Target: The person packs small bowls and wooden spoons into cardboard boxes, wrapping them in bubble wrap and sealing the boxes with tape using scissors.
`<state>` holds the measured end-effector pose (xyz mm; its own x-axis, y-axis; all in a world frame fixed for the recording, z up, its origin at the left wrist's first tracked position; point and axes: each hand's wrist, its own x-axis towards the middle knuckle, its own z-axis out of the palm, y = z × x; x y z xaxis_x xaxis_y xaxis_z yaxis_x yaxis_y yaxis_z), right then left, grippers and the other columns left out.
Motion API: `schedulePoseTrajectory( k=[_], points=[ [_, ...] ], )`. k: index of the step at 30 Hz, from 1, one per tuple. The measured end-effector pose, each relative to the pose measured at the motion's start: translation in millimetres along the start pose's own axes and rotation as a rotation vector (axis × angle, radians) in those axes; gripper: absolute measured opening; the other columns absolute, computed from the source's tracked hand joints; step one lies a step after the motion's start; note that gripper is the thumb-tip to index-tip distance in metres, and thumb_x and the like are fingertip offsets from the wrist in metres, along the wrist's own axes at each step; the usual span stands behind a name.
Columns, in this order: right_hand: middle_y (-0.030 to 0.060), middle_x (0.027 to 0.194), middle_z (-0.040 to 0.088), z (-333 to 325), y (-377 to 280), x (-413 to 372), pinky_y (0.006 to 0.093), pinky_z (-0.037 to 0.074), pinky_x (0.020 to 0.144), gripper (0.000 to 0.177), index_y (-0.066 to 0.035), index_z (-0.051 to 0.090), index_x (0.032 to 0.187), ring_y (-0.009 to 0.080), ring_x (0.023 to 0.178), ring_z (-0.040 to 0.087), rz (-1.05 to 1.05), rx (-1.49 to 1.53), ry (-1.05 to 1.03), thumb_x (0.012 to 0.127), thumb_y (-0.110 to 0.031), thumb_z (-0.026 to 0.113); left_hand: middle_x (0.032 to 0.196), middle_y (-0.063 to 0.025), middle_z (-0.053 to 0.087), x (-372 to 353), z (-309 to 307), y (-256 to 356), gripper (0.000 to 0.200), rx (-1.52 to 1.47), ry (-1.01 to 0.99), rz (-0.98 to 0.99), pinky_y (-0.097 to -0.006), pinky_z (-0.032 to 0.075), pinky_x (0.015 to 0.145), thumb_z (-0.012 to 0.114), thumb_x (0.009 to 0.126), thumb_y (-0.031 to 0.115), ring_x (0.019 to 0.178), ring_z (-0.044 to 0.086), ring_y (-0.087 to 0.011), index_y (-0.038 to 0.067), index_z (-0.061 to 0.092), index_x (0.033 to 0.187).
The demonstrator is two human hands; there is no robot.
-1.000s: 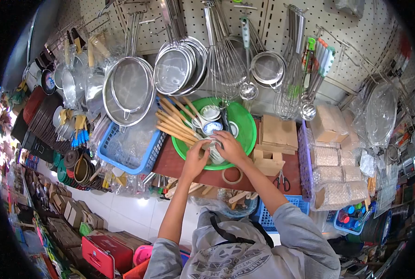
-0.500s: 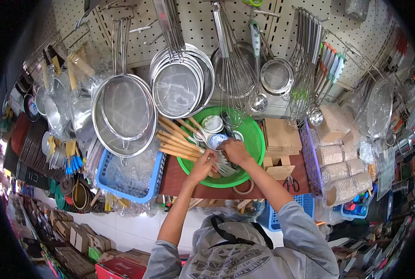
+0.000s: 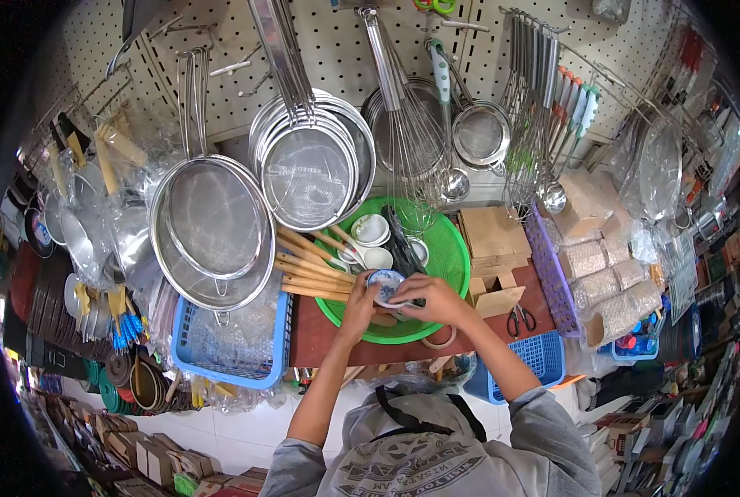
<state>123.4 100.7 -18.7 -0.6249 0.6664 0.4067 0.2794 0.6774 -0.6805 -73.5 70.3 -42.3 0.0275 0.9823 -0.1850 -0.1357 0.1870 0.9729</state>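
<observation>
A small blue-and-white patterned bowl (image 3: 385, 287) is held between my two hands above the near part of a green basket (image 3: 457, 282). The fingers of my left hand (image 3: 358, 310) close on its left side. My right hand (image 3: 430, 300) grips its right rim, fingers bent over the edge. Behind the bowl, small white bowls (image 3: 371, 229) and a white cup (image 3: 378, 260) sit in the basket. Black-handled utensils (image 3: 401, 240) lie beside them. Left of my left hand, several wooden handles (image 3: 314, 273) stick out over the basket's rim.
Large strainers (image 3: 212, 224) and whisks (image 3: 403, 149) hang from the pegboard close behind the basket. A blue basket (image 3: 280, 331) stands at left. Cardboard boxes (image 3: 496, 236), black scissors (image 3: 520, 320) and a purple basket (image 3: 557, 277) are at right.
My right hand has brought the blue-and-white bowl toward me from among the other bowls. My left hand has joined it on the bowl. The view has shifted slightly.
</observation>
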Motion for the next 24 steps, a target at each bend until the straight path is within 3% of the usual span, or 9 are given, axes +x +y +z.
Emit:
schedulePoseTrajectory(
  k=[1,3,6,7,10,14,15,18,24],
  points=[
    [0.0086,0.095,0.070,0,-7,2,0.0369,0.052,0.081,0.021,-0.010,0.076,0.096,0.0258,0.091,0.064,-0.078,0.047,0.035,0.075,-0.013,0.073,0.115,-0.0104,0.056,8,-6,-11,0.030,0.101,-0.022,0.166,-0.0299,0.044,0.092,0.048,0.095,0.008,0.103,0.055,-0.0177,0.002,0.049,0.124],
    [0.0077,0.097,0.069,-1,-11,5,0.0354,0.052,0.081,0.015,-0.006,0.074,0.093,0.0247,0.093,0.062,-0.155,0.159,0.205,0.079,-0.007,0.071,0.114,-0.0105,0.056,9,-10,-20,0.029,0.138,0.006,0.213,-0.0307,0.041,0.095,0.047,0.094,0.005,0.104,0.055,-0.0188,0.001,0.049,0.123],
    [0.0090,0.097,0.068,0,-1,17,0.0335,0.052,0.078,0.014,-0.003,0.072,0.093,0.0251,0.093,0.062,-0.006,0.153,0.368,0.081,-0.002,0.066,0.109,-0.0138,0.060,11,-11,-18,0.028,0.229,0.040,0.232,-0.0332,0.042,0.094,0.047,0.093,0.002,0.102,0.058,-0.0232,0.001,0.051,0.121],
    [0.0103,0.097,0.067,3,-3,23,0.0318,0.051,0.076,0.018,-0.003,0.071,0.098,0.0252,0.091,0.062,0.161,0.228,0.407,0.082,0.000,0.064,0.107,-0.0154,0.062,12,-13,-20,0.028,0.265,0.050,0.228,-0.0342,0.043,0.093,0.047,0.092,0.002,0.101,0.060,-0.0252,0.001,0.051,0.120],
    [0.0120,0.099,0.067,9,14,48,0.0327,0.051,0.075,0.025,-0.003,0.069,0.105,0.0266,0.090,0.062,0.260,0.047,0.298,0.081,0.002,0.063,0.098,-0.0143,0.064,16,-23,-17,0.023,0.466,0.005,0.317,-0.0336,0.046,0.087,0.050,0.093,0.006,0.093,0.062,-0.0228,0.001,0.055,0.115],
    [0.0075,0.119,0.061,30,47,73,0.0375,0.054,0.081,0.039,-0.014,0.061,0.124,0.0294,0.102,0.062,0.164,-0.337,0.135,0.085,-0.012,0.063,0.094,-0.0185,0.066,12,-27,-9,0.020,0.541,0.003,0.356,-0.0390,0.048,0.083,0.051,0.093,0.008,0.090,0.064,-0.0320,0.003,0.056,0.112],
    [0.0061,0.127,0.058,34,51,79,0.0415,0.054,0.084,0.041,-0.015,0.058,0.127,0.0291,0.107,0.062,0.241,-0.406,0.052,0.086,-0.018,0.062,0.095,-0.0196,0.066,12,-26,-11,0.022,0.556,-0.009,0.364,-0.0416,0.048,0.083,0.051,0.093,0.008,0.091,0.064,-0.0365,0.004,0.055,0.114],
    [0.0059,0.126,0.059,47,75,92,0.0418,0.054,0.083,0.036,-0.016,0.061,0.122,0.0275,0.104,0.063,0.305,-0.621,-0.113,0.086,-0.021,0.062,0.095,-0.0206,0.067,10,-22,-7,0.022,0.538,-0.024,0.346,-0.0443,0.047,0.083,0.052,0.092,0.010,0.091,0.063,-0.0403,0.006,0.056,0.114],
    [0.0073,0.103,0.069,43,83,91,0.0443,0.055,0.078,0.024,-0.017,0.069,0.109,0.0302,0.092,0.067,0.297,-0.633,-0.076,0.088,-0.026,0.061,0.093,-0.0204,0.067,9,-23,-1,0.021,0.464,-0.017,0.358,-0.0424,0.049,0.080,0.052,0.091,0.009,0.088,0.065,-0.0380,0.005,0.057,0.112]
  ],
)
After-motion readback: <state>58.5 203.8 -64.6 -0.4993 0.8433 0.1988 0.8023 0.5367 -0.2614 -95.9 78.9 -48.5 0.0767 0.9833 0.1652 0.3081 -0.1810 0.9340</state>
